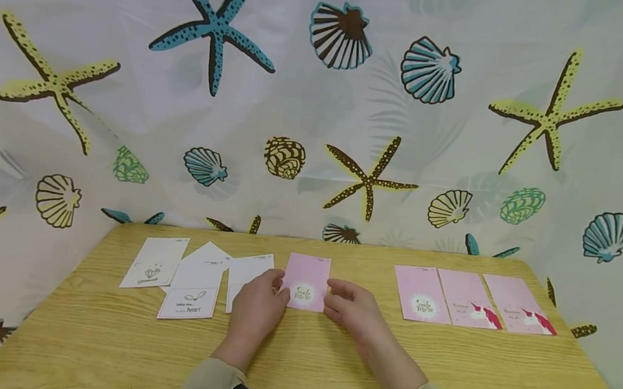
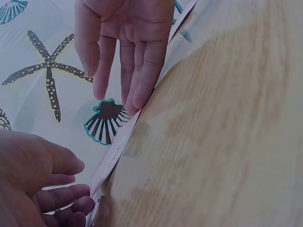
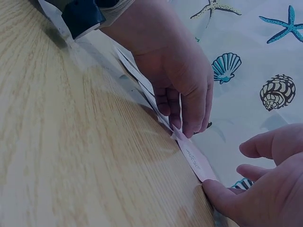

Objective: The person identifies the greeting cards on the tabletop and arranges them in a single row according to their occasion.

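The left hand [image 3: 182, 82] and the right hand [image 3: 265, 182] touch opposite edges of a pink card [image 3: 195, 157] on a wooden table [image 3: 94, 156], beside a shell-patterned cloth [image 3: 246, 106].

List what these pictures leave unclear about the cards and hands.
White card beside the left hand, head view: lower right hidden by that hand.
Top print on the pink card between the hands, head view: too small to read.
Right hand, right wrist view: cut off by the right edge.

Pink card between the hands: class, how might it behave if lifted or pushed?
The pink card is probably light, as it looks thin edge-on. It may be stiff, since its edges look straight. Being flat, it would likely slide rather than roll.
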Available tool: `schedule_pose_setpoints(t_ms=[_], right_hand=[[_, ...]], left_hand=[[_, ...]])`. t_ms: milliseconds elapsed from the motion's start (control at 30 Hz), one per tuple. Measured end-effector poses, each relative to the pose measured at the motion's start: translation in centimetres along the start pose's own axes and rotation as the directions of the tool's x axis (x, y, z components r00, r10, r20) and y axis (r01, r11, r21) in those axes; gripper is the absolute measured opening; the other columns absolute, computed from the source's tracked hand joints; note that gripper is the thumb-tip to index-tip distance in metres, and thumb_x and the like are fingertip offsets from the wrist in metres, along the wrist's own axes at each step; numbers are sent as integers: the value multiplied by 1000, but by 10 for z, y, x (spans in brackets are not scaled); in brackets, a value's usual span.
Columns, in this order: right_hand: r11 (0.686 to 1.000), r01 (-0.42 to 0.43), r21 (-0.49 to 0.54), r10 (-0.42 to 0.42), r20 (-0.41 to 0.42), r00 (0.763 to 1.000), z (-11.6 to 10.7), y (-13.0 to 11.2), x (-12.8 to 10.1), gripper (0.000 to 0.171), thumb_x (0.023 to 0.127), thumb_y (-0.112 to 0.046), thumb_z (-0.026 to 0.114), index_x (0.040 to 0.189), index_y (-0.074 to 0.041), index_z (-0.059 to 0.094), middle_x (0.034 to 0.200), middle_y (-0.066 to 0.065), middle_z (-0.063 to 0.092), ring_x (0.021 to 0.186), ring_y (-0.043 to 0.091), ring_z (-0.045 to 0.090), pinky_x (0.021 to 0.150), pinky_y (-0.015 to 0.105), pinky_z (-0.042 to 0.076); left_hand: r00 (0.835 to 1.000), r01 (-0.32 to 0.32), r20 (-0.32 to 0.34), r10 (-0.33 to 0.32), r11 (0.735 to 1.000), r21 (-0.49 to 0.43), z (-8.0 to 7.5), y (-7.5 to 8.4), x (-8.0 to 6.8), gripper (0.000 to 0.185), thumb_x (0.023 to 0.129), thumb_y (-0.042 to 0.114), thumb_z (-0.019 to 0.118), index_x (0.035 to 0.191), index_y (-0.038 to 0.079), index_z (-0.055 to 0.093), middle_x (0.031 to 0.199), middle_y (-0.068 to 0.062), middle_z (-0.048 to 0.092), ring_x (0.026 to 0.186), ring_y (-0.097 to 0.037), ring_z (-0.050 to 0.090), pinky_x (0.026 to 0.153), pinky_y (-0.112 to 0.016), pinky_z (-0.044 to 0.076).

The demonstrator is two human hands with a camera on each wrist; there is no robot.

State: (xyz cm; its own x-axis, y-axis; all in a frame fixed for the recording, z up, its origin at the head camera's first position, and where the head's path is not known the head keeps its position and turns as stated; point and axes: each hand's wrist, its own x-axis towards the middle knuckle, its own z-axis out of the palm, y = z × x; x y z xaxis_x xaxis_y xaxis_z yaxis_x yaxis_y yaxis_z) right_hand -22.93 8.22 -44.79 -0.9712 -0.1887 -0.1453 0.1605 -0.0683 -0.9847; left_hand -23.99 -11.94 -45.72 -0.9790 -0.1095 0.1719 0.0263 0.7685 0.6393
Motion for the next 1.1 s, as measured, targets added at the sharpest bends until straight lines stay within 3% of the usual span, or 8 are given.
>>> schedule_pose_setpoints(t_ms=[633,900,1100], right_hand=[[998,-1,57,3,-30,1000,-1,3,4,48,110,-1,62,155,11,54,153,30,56,135,39,65,109,44,55],[998,36,44,-32,-93,995,-1,1,3,44,106,1,66,149,11,61,145,28,62,111,25,71,100,39,60],[998,31,46,-24,-136,990,-2,0,6,42,106,3,64,148,10,63,148,29,61,109,23,72,99,36,60]], left_hand=[[998,-11,-57,8,998,-59,1,-3,2,37,98,8,76,134,1,75,119,-11,80,108,-33,77,90,-54,58],[998,-21,-62,14,993,-118,0,1,2,34,96,5,78,130,3,76,116,-9,80,109,-31,76,92,-53,58],[999,-21,-44,14,987,-160,-3,10,0,35,95,4,79,129,3,76,115,-9,80,104,-28,77,92,-51,59]])
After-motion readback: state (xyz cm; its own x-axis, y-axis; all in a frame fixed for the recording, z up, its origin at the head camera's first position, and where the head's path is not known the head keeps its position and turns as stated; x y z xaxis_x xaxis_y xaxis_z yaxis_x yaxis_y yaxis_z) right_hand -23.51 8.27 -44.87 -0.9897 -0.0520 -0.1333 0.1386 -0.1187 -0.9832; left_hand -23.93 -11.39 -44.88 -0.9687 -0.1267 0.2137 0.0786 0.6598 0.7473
